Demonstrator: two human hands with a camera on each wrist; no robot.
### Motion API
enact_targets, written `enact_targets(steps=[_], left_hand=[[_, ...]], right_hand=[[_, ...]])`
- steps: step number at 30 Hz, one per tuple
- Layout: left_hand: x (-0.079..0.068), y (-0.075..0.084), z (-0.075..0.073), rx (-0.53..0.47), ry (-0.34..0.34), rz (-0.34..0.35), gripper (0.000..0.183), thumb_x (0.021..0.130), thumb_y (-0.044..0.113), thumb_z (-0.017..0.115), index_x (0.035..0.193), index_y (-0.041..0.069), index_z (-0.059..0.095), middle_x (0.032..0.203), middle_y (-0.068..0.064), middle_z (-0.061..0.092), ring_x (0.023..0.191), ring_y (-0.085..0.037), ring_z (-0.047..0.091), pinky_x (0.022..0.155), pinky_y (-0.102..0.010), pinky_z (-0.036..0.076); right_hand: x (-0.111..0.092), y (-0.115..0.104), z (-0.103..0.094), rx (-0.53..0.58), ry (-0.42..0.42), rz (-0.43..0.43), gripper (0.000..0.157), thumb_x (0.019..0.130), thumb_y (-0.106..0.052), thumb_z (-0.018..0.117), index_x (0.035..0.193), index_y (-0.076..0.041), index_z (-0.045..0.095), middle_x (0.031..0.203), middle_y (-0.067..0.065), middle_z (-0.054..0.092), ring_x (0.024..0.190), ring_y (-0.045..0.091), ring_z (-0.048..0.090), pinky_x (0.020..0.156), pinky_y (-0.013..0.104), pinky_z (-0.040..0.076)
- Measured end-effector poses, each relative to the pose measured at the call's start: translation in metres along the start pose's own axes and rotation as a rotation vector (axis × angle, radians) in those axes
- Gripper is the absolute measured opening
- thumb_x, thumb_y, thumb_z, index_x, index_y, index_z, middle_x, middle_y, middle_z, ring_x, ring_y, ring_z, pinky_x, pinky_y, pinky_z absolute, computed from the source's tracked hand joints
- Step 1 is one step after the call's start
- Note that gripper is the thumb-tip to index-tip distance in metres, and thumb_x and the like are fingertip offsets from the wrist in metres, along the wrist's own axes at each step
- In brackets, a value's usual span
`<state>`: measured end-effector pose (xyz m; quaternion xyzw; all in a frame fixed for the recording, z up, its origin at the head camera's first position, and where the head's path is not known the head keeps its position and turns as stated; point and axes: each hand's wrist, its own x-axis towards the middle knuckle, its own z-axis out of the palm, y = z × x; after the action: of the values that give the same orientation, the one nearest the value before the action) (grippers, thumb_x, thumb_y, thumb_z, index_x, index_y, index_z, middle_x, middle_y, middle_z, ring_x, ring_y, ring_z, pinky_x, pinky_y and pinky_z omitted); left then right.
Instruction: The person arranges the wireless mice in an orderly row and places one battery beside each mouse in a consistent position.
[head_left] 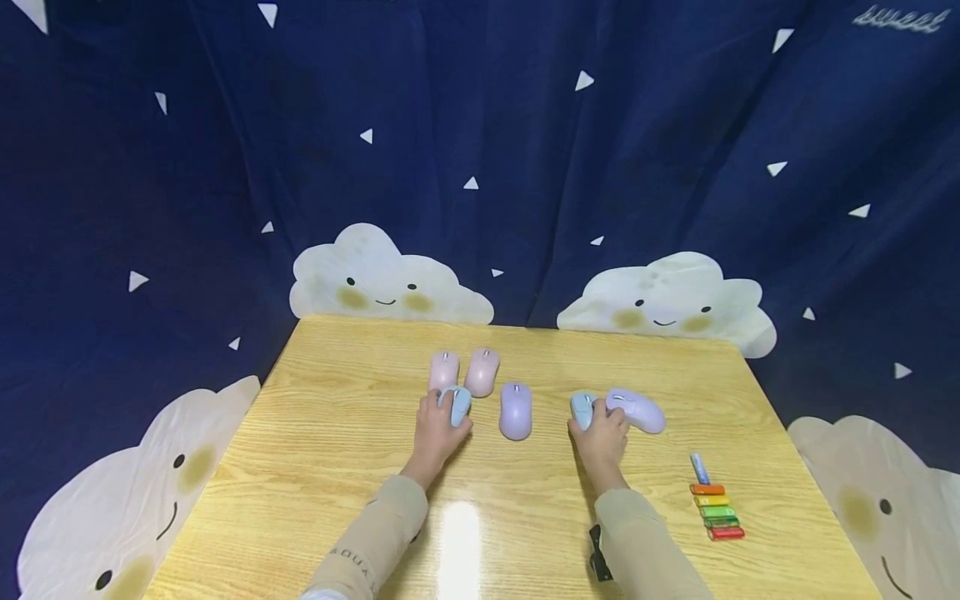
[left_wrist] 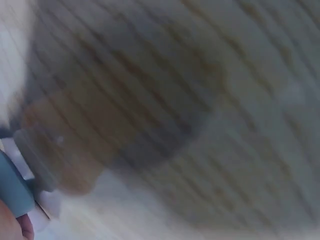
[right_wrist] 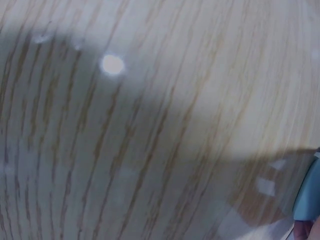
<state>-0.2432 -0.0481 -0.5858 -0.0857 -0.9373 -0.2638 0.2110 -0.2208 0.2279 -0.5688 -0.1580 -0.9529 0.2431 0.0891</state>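
Note:
My left hand [head_left: 437, 433] grips a light blue computer mouse [head_left: 460, 406], fingers along its left side and thumb at the right. Just behind it are two pink mice, one [head_left: 444, 368] partly covered by the blue mouse and the other [head_left: 482, 372] beside it. Another light blue mouse [head_left: 582, 408] is held in my right hand [head_left: 602, 439], its right side hidden by the fingers. A purple mouse [head_left: 637, 411] lies slanted right beside that hand. Between the hands sits a second purple mouse [head_left: 515, 412]. Each wrist view catches a blue mouse [left_wrist: 14, 187] at its edge.
On the right of the wooden table [head_left: 315, 433] a column of several coloured batteries [head_left: 716, 501] lies near the right forearm. A dark blue curtain [head_left: 480, 100] with white clouds and triangles hangs behind the table and at both sides.

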Motion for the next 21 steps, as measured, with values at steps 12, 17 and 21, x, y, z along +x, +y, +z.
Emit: enact_targets(steps=[12,17,21], left_hand=[[0.006,-0.025,-0.013,-0.011,0.129,-0.12,0.052,0.067,0.022,0.067,0.112,-0.003,0.057,0.111,-0.027,0.049,0.096,-0.04,0.048,0.076,-0.049,0.044],[0.007,-0.035,-0.019,-0.012,0.097,-0.212,0.052,0.07,0.02,0.066,0.115,-0.003,0.056,0.114,-0.027,0.047,0.101,-0.041,0.045,0.079,-0.05,0.043],[0.009,-0.04,-0.023,-0.021,0.053,-0.27,0.053,0.071,0.019,0.067,0.117,-0.004,0.054,0.117,-0.027,0.045,0.105,-0.04,0.043,0.08,-0.051,0.042]], right_hand=[[0.002,0.002,0.002,-0.003,0.001,0.004,0.057,0.08,-0.033,0.067,0.121,-0.003,0.04,0.106,0.027,0.035,0.099,0.044,0.037,0.074,0.055,0.041],[0.002,0.002,0.003,-0.004,0.009,0.0,0.057,0.08,-0.033,0.067,0.12,-0.003,0.041,0.106,0.027,0.035,0.099,0.043,0.037,0.073,0.055,0.041],[0.001,0.001,0.002,-0.006,0.017,-0.008,0.056,0.079,-0.032,0.068,0.119,-0.003,0.041,0.105,0.028,0.036,0.098,0.045,0.038,0.073,0.055,0.041]])
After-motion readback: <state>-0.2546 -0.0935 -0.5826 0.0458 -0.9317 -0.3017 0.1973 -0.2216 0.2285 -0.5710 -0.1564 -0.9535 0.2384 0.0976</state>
